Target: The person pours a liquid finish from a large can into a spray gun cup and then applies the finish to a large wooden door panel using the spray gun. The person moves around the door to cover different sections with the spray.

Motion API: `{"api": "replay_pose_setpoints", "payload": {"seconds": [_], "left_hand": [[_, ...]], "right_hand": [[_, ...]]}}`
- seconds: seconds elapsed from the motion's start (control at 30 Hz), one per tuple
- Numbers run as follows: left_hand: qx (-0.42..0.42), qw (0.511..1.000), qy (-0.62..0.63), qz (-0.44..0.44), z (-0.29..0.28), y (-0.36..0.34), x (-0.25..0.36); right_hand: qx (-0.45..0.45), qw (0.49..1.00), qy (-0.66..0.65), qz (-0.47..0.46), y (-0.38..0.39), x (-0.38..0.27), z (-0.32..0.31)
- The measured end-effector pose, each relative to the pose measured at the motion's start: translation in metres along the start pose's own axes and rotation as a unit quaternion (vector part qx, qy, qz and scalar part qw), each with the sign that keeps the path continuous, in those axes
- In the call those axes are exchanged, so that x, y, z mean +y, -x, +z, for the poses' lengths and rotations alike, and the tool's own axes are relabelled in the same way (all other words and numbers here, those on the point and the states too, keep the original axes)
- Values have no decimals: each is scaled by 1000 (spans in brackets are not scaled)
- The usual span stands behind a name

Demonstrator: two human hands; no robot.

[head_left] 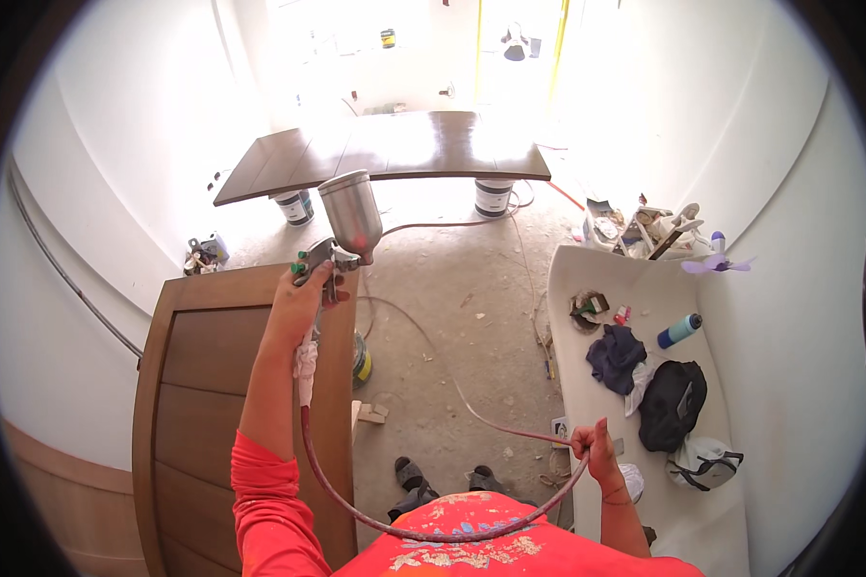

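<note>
My left hand is wrapped round the handle of a spray gun, held over the right edge of a brown wooden door with recessed panels. A metal paint cup sits upright on the gun. From the handle, past a whitish wrapping, a red air hose loops across in front of my body. My right hand is closed on that hose at the right, its thumb raised. Beyond the gun, a dark brown wooden panel lies flat on two buckets.
On the right, a white-covered surface carries a black bag, a dark cloth, a blue bottle and a purple fan. The hose trails over the dusty floor. Another bucket stands beside the door. White walls rise on both sides.
</note>
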State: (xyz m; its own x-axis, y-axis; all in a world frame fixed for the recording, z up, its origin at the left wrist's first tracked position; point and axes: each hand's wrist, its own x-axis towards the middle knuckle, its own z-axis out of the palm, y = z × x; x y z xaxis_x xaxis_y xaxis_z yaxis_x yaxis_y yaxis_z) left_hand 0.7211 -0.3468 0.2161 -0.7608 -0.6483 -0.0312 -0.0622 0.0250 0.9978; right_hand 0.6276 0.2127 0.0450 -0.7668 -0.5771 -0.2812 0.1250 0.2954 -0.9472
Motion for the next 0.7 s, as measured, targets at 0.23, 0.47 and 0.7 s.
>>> {"api": "replay_pose_setpoints", "payload": {"seconds": [0.23, 0.47, 0.7], "left_hand": [[9, 1000, 13, 18, -2, -8, -13], [60, 998, -17, -13, 13, -17, -7], [40, 997, -65, 2, 19, -30, -2]], "right_hand": [[47, 998, 35, -18, 4, -4, -26], [47, 997, 52, -12, 6, 10, -36], [33, 998, 53, -7, 0, 16, -44]]}}
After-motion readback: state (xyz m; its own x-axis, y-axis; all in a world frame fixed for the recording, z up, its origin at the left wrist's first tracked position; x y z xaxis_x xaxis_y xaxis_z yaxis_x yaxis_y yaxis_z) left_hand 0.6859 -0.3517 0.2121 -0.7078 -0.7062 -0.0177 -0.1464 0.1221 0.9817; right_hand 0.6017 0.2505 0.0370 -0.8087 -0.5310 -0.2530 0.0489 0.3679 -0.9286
